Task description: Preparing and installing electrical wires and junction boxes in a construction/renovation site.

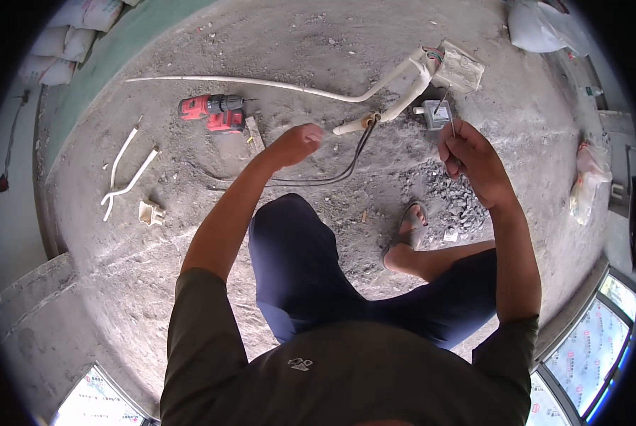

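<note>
In my right hand, closed fingers grip a thin metal rod that points up and away from me; its exact kind is unclear. Just beyond that hand sits a small grey-white box with a short spout on its left side. My left hand hangs above the floor near the open end of a white pipe; its fingertips are smeared, and I see nothing held. Dark cables come out of this pipe and trail left. A red and black cordless drill lies left of my left hand.
A long thin white conduit runs across the dusty floor to a square pale block with coloured wires. Gravel is heaped beside my sandalled foot. Bent pipe pieces and a cream junction box lie left. Sacks are stacked far left.
</note>
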`<state>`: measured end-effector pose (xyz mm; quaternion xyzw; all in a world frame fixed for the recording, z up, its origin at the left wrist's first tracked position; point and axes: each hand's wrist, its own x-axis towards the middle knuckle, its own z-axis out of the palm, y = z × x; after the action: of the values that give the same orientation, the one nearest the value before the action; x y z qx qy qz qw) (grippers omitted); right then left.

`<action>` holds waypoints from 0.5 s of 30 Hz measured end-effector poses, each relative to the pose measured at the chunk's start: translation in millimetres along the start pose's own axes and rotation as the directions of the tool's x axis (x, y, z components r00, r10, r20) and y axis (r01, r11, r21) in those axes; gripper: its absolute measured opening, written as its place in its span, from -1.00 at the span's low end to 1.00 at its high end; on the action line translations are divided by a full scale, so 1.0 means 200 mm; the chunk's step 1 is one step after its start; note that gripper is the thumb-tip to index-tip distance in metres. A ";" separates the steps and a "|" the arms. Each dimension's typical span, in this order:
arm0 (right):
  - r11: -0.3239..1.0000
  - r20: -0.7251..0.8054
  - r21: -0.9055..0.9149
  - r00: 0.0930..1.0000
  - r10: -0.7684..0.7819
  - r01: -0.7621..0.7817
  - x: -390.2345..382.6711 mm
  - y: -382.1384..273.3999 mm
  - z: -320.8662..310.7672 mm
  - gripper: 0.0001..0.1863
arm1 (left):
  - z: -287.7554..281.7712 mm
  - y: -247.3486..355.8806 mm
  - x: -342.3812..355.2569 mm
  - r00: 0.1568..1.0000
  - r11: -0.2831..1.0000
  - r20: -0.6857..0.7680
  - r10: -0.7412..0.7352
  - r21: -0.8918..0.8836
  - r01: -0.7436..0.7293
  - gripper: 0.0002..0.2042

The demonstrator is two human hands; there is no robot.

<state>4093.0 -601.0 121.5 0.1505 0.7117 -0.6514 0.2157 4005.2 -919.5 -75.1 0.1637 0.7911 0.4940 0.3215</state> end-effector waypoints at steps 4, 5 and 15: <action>0.999 -0.040 0.020 0.998 0.046 -0.046 -0.10 0.04 -0.07 -0.89 | 0.22 -0.16 0.20 0.991 0.975 -0.003 0.130 0.183 -0.128 -0.45; 0.998 -0.048 0.027 0.997 0.060 -0.059 -0.13 0.06 -0.08 -0.89 | 0.27 -0.17 0.26 0.971 0.938 -0.034 0.239 0.267 -0.221 -0.43; 0.981 -0.088 -0.111 0.984 0.153 -0.162 -0.20 0.23 -0.20 -0.88 | 0.44 0.03 0.55 0.934 0.938 -0.159 0.319 0.194 -0.287 -0.71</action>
<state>4144.9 -554.6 104.8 0.2191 0.7427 -0.5827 0.2468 3983.1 -794.2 -133.9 0.2631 0.8216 0.4828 0.1503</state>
